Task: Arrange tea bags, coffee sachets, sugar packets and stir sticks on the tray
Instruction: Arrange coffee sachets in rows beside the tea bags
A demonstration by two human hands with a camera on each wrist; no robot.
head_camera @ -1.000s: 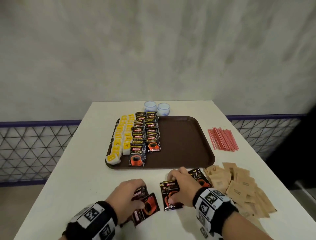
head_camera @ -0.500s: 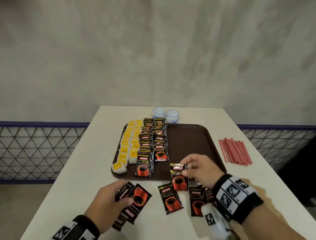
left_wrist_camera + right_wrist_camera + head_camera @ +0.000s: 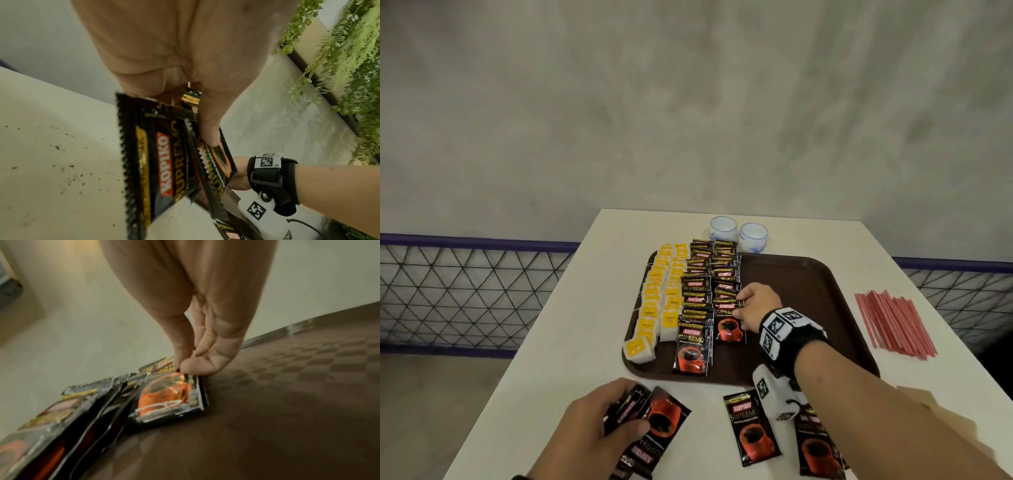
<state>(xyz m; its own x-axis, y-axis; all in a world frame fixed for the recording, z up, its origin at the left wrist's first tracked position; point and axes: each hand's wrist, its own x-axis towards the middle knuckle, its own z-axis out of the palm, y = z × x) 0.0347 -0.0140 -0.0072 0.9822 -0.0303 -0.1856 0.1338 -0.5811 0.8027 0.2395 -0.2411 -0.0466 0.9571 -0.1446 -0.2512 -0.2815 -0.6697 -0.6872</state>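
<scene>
Coffee sachets, tray (image 3: 808,274), mid-frame.
Right hand (image 3: 758,305) pinches sachet (image 3: 729,325) on tray; left hand (image 3: 585,431) grips sachet bundle (image 3: 654,425), lower left.

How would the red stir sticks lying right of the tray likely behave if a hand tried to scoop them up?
The red stir sticks look thin and straight, so probably light and slightly bendy. They lie loose, unbundled, on the smooth table, so they would likely scatter or roll.

Brown checkered tray (image 3: 808,274), black-and-orange coffee sachets (image 3: 693,346), yellow tea bags (image 3: 654,301), red stir sticks (image 3: 893,322)
</scene>
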